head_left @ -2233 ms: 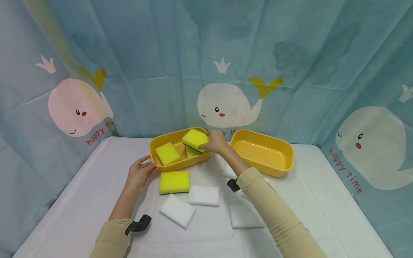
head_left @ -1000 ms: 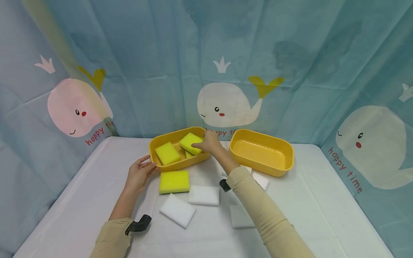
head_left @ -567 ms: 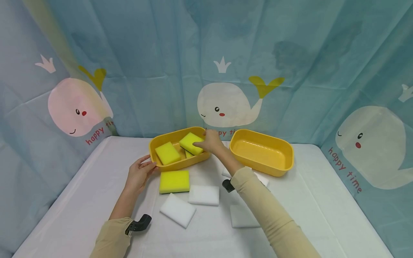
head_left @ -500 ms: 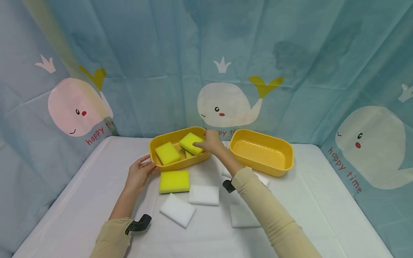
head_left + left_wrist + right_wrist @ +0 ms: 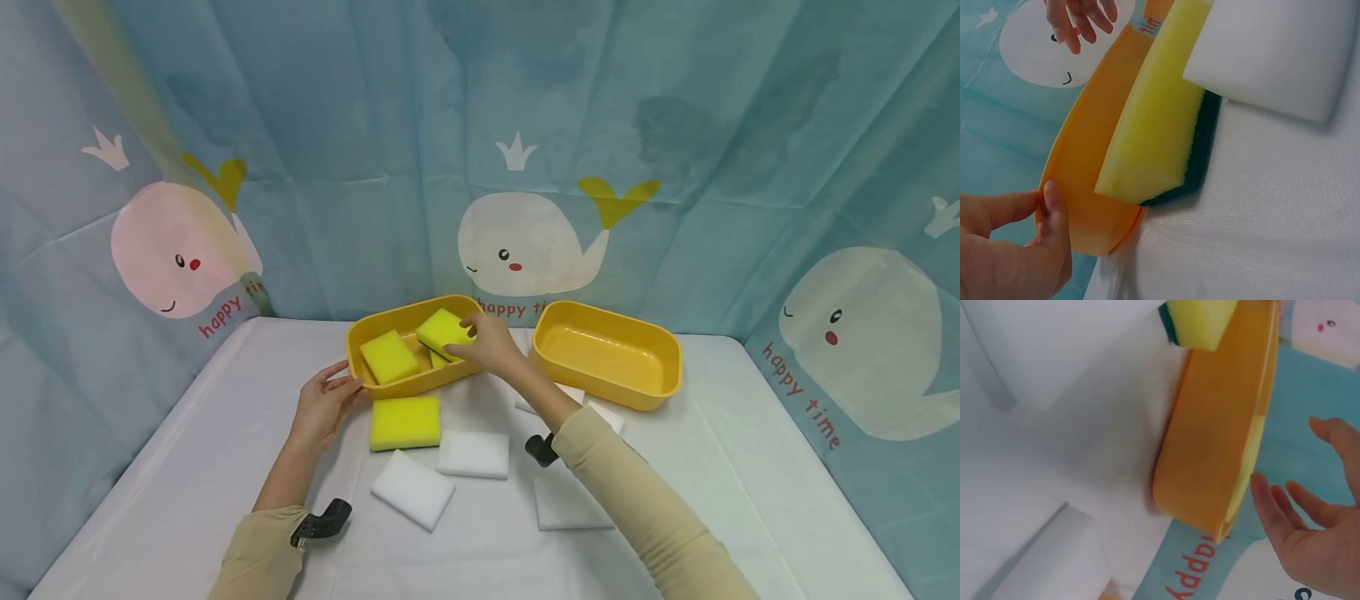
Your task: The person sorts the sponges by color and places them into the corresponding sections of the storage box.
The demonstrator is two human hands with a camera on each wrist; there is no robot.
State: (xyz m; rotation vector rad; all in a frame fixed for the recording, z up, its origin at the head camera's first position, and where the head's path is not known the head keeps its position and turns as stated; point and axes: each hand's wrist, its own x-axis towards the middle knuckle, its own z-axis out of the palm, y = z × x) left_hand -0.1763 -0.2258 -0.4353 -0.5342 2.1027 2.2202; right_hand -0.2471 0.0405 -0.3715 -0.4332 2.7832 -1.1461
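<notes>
At the left end of the left yellow tray (image 5: 420,386), my left hand (image 5: 324,404) pinches the rim between thumb and fingers, which the left wrist view shows up close. Just over the tray's right end, my right hand (image 5: 491,343) has its fingers spread, holding nothing. Beside its fingertips a yellow sponge (image 5: 444,332) rests partly on top of another sponge (image 5: 438,360) in the tray. A third sponge (image 5: 390,357) lies in the left half. In front of the tray sits a yellow sponge (image 5: 406,422) with a dark green scouring underside.
A second yellow tray (image 5: 607,354) stands to the right with nothing in it. Several white sponge blocks lie on the white tablecloth, including a white block (image 5: 474,454) and a tilted white block (image 5: 414,490) in front. A whale-print curtain (image 5: 420,167) rises behind the table.
My right hand brought the yellow sponge down into the left tray, let go of it and drew back slightly, fingers opening. My left hand stays on the tray rim.
</notes>
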